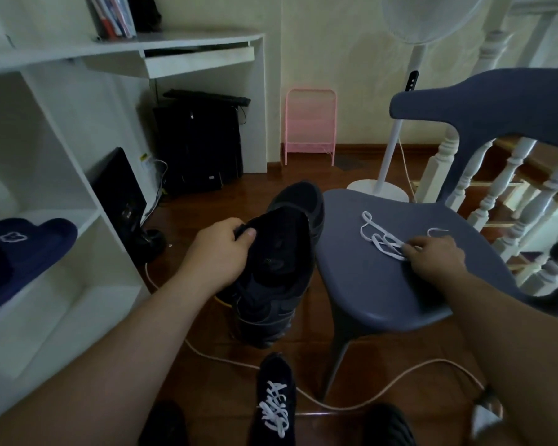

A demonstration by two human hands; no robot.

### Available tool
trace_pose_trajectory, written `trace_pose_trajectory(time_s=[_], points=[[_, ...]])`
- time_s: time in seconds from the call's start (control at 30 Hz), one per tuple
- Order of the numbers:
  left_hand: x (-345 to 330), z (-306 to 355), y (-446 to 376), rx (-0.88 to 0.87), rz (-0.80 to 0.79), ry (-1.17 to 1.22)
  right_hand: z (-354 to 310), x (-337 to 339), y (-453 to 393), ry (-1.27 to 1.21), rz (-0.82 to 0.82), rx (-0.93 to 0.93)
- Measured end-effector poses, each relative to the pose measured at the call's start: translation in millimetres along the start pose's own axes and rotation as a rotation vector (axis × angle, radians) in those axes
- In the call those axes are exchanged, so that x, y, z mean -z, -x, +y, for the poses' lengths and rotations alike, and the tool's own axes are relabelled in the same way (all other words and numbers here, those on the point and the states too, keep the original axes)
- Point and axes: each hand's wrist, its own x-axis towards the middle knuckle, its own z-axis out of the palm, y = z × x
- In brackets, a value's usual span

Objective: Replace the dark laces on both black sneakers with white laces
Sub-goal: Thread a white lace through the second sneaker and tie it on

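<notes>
Left hand (221, 249) grips unlaced black sneaker (277, 272) by its tongue, held off floor, toe toward viewer. Right hand (435, 255) pinches loose white lace (380, 239) on grey-blue plastic chair seat (368, 284), right of sneaker.

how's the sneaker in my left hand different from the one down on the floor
The held sneaker has no white lace visible; the floor sneaker is laced in white. The held sneaker is lifted by the left hand, which grips its collar; the floor sneaker rests untouched. Both are black.

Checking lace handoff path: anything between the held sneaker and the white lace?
Head view: only bare blue chair seat lies between the held sneaker and white lace.
</notes>
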Motion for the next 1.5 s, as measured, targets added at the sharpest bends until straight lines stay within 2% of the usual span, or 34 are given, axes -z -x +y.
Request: trace_pose_trajectory(time_s=[0.2, 0.3, 0.43, 0.63, 0.87, 0.93, 1.03, 1.17, 1.27, 1.3, 1.4, 1.5], points=[[-4, 1, 1, -0.008, -0.012, -0.025, -6, -11, -7, -0.069, 0.041, -0.041], [-3, 3, 2, -0.015, -0.018, -0.028, -5, -11, -3, -0.053, 0.146, -0.060], [-2, 4, 5, -0.020, -0.012, -0.017, -14, 3, 15, -0.179, 0.288, 0.052], [-1, 11, 10, -0.025, -0.012, -0.005, -24, 14, 32, -0.286, 0.149, 0.106], [-2, 16, 12, -0.037, -0.020, 0.001, -47, 25, 57, -0.151, 0.022, 0.313], [-1, 17, 13, -0.037, -0.022, -0.005, -56, 31, 62, -0.165, 0.140, 0.331], [1, 17, 15, -0.042, -0.014, -0.004, -65, 45, 68, -0.199, 0.426, 0.352], [3, 17, 20, -0.034, -0.004, 0.033, -91, 78, 93, -0.426, 0.537, 0.483], [5, 17, 24, -0.049, 0.022, 0.062, -117, 104, 123, -0.790, 0.521, 0.560], [5, 17, 27, -0.061, 0.038, 0.065, -123, 108, 132, -0.816, 0.517, 0.576], [7, 17, 34, -0.099, 0.090, 0.063, -130, 103, 141, -0.583, 0.422, 0.612], [10, 16, 37, -0.122, 0.123, 0.098, -127, 92, 137, -0.567, 0.234, 0.562]])
